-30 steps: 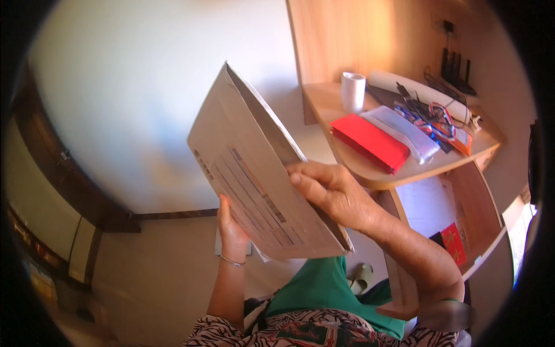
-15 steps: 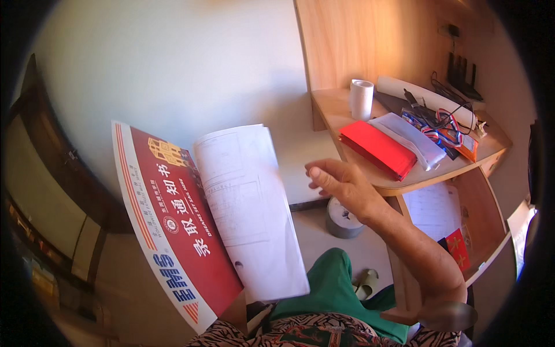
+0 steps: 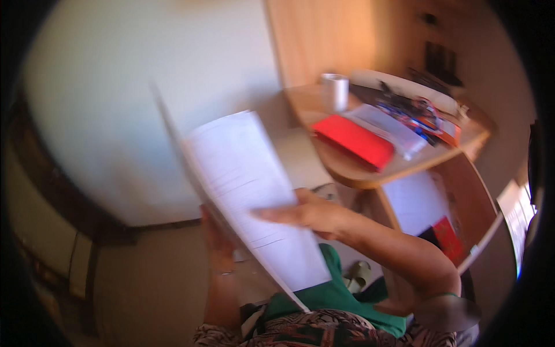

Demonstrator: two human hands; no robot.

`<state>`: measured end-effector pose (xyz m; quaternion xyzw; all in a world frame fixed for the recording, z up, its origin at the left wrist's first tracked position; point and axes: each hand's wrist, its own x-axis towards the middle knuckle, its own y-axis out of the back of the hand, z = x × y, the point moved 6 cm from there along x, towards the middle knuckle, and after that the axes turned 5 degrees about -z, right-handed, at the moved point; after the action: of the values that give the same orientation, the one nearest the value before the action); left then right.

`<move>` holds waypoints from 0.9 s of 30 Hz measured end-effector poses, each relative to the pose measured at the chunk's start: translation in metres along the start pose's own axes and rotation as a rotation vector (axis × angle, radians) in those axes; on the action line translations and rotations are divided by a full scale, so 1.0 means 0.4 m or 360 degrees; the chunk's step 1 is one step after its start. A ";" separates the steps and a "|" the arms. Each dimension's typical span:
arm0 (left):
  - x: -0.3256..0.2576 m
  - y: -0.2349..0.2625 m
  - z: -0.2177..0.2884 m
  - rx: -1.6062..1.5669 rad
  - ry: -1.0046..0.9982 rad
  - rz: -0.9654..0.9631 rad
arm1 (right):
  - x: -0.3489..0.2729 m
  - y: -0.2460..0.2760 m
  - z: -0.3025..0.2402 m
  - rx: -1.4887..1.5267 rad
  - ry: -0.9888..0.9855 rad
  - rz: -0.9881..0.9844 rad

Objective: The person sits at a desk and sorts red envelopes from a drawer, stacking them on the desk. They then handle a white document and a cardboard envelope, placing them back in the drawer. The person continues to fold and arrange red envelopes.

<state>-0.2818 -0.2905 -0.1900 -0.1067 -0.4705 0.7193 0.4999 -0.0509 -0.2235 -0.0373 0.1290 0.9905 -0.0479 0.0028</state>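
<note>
A stiff card folder (image 3: 222, 211) is tipped almost edge-on in front of me, its printed cover turned out of sight. Loose white sheets (image 3: 243, 168) with faint lines lie against its inner side. My left hand (image 3: 218, 243) grips the folder from behind and below, most of its fingers hidden by the card. Over the sheets reaches my right hand (image 3: 312, 214), a finger stretched across the page, with nothing visible in it. Blur hides whether that fingertip touches the paper.
On the wooden desk (image 3: 364, 182) at right lie a red folder (image 3: 355, 141), a clear plastic sleeve (image 3: 390, 127), a paper roll (image 3: 335, 92), ribbons and cables (image 3: 425, 113). Below, an open drawer (image 3: 477, 185) holds papers. A green slipper (image 3: 358, 276) is on the floor.
The folder has swung from showing its red and white cover to nearly edge-on. My right hand has moved left and down onto the sheets. My left hand now shows; the view has shifted.
</note>
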 end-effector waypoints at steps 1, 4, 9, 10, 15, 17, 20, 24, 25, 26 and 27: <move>0.003 -0.011 0.006 0.0082 -0.0011 -0.0038 | 0.003 -0.002 0.009 -0.0094 -0.0021 0.0048; 0.010 -0.063 0.018 0.0331 -0.0055 -0.0228 | 0.003 0.037 0.002 -0.0746 -0.0016 0.0337; -0.004 -0.089 0.023 0.0175 -0.0098 -0.0007 | 0.005 0.027 -0.045 -0.1170 0.0367 0.0482; -0.003 -0.094 0.025 0.0169 -0.0100 -0.0030 | 0.003 0.022 -0.045 -0.1224 0.0385 0.0462; 0.012 -0.079 0.015 0.0186 -0.0119 -0.0019 | 0.004 0.023 -0.055 -0.1600 0.0367 0.0539; 0.015 -0.073 0.015 0.0157 -0.0126 -0.0017 | 0.002 0.038 -0.080 -0.1693 0.0408 0.0544; 0.008 -0.079 0.009 0.0177 -0.0056 -0.0099 | -0.033 0.083 -0.149 -0.1983 0.0447 0.0706; -0.002 -0.056 0.001 0.0199 -0.0057 0.0147 | -0.171 0.166 -0.293 -0.2160 0.0430 0.1300; -0.008 -0.074 0.000 0.0254 -0.0062 -0.0026 | -0.214 0.195 -0.325 -0.1889 0.0329 0.1491; -0.009 -0.053 0.003 0.0352 -0.0090 0.0214 | -0.257 0.206 -0.355 -0.1764 0.0290 0.1703; -0.008 -0.052 0.005 0.0369 -0.0117 0.0257 | -0.289 0.210 -0.386 -0.1457 0.0554 0.1824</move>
<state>-0.2687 -0.2930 -0.1738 -0.0593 -0.3923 0.8101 0.4317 0.0834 -0.1572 0.1104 0.6158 0.6754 0.3985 -0.0760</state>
